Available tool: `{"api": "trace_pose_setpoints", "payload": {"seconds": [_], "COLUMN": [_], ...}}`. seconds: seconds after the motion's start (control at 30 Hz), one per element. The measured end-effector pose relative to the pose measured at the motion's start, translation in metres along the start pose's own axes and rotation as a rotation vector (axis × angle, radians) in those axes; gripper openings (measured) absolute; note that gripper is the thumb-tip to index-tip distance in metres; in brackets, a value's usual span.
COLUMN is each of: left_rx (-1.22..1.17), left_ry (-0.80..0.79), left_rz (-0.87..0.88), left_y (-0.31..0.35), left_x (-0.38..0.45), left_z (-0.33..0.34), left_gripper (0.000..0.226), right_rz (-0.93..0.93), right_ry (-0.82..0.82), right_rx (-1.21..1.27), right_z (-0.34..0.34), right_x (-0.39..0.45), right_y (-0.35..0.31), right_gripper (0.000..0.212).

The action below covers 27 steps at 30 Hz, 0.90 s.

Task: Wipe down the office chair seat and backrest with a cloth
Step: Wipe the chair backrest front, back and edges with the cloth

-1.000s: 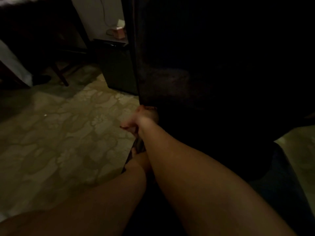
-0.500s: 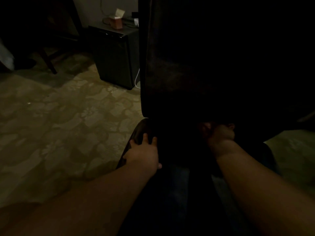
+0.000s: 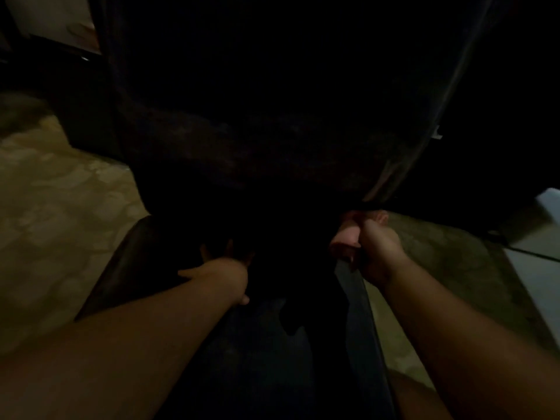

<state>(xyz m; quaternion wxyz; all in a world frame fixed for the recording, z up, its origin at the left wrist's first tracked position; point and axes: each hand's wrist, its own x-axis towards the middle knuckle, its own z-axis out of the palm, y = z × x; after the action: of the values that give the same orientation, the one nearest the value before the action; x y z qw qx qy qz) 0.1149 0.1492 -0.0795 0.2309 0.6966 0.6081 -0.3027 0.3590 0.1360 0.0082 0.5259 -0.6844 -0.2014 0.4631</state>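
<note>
The room is dim. The dark backrest (image 3: 242,131) of the office chair fills the upper middle of the view, and its dark seat (image 3: 272,344) runs down the centre below it. My left hand (image 3: 221,271) rests on the seat close to the base of the backrest, fingers spread and reaching into shadow. My right hand (image 3: 372,250) grips a bunched pinkish cloth (image 3: 345,237) and holds it against the lower right corner of the backrest, at the seat's right edge.
Pale patterned floor (image 3: 54,207) lies to the left and also to the right of the chair. A light grey edged surface (image 3: 545,237) stands at the far right. A dark piece of furniture (image 3: 60,53) sits at the upper left.
My right hand has swept the cloth rightwards along the backrest's base, from its left edge to its lower right corner. My left hand came from under the right arm onto the seat.
</note>
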Motion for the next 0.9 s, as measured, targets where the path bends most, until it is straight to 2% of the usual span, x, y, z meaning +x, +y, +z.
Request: {"api": "trace_pose_setpoints", "payload": {"seconds": [0.1,0.2,0.33,0.5,0.63,0.73,0.8,0.9], "left_rx": [-0.023,-0.061,-0.088,-0.103,-0.116,-0.094,-0.090,-0.091], "left_ry": [-0.030,-0.036,-0.028,-0.027,0.002,0.028,0.040,0.058], "left_rz": [-0.029,-0.045,-0.058,-0.043,-0.013,-0.005,0.007,0.013], "left_y": [0.004,-0.001,0.001,-0.005,-0.008,-0.008,-0.008,-0.009], "left_x": [-0.006,0.000,-0.004,-0.001,-0.006,-0.004,-0.004,-0.003], "left_z": [0.000,-0.002,-0.002,0.000,0.003,0.006,0.006,0.007], "left_gripper": [0.128,0.129,0.127,0.129,0.124,0.125,0.124,0.123], "right_rz": [-0.007,-0.036,-0.017,0.032,0.093,0.058,-0.017,-0.108], "right_ry": [-0.023,-0.033,-0.006,-0.004,0.035,0.046,0.103,0.098], "right_rx": [0.022,0.076,0.142,0.281,0.307,0.291,0.261,0.230], "right_z": [-0.003,0.004,0.018,0.034,0.039,0.041,0.034,0.018], "right_x": [-0.006,-0.010,0.000,-0.003,-0.001,-0.012,-0.016,-0.012], "right_y": [-0.029,-0.048,-0.049,-0.049,-0.029,-0.037,-0.055,-0.075], "right_gripper": [0.016,0.019,0.034,0.023,0.036,0.028,0.022,0.015]}}
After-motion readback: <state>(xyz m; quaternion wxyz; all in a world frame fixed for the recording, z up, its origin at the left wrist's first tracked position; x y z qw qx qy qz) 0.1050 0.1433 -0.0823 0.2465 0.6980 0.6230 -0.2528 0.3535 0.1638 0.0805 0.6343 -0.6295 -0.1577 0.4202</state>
